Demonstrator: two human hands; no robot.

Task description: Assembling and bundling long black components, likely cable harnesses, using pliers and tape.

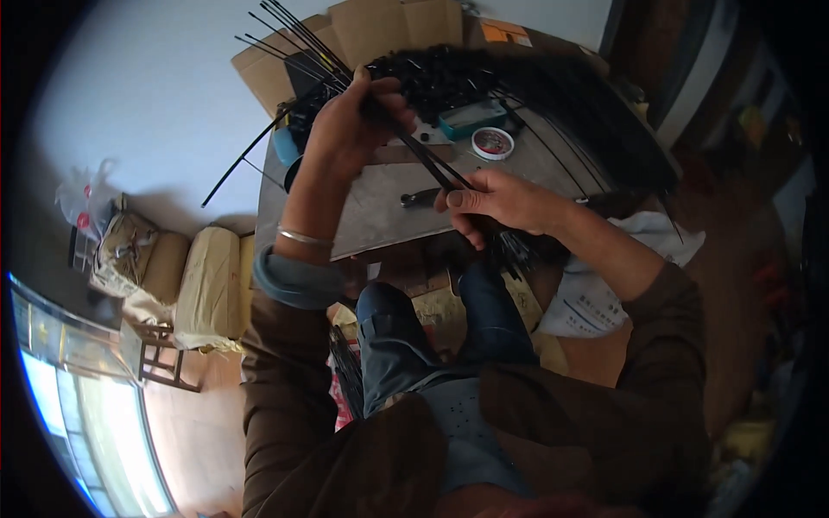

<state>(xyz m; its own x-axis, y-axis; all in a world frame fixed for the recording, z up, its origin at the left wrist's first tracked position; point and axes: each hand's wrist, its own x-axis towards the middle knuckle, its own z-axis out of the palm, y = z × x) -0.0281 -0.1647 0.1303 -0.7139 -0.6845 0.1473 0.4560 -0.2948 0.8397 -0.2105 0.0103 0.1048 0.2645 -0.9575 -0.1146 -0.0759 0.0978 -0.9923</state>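
A bundle of thin black rods (420, 155) runs slantwise between my hands above the table. My left hand (356, 125) is wrapped round its upper part, and several rod ends fan out past it toward the far left. Lower down, my right hand (499, 204) is closed round the bundle near the table's front edge, thumb on top. The lower rod ends spread out below that hand. A dark handle-like object (418, 199) lies on the grey table (371, 211) just left of my right hand.
Small black parts (440, 78) are heaped at the back before cardboard (393, 26). A teal tray (450, 129) and a round white tub (493, 157) stand mid-table. More black rods (579, 104) lie at right. A white sack (583, 289) is below; wrapped bundles (210, 281) stand left.
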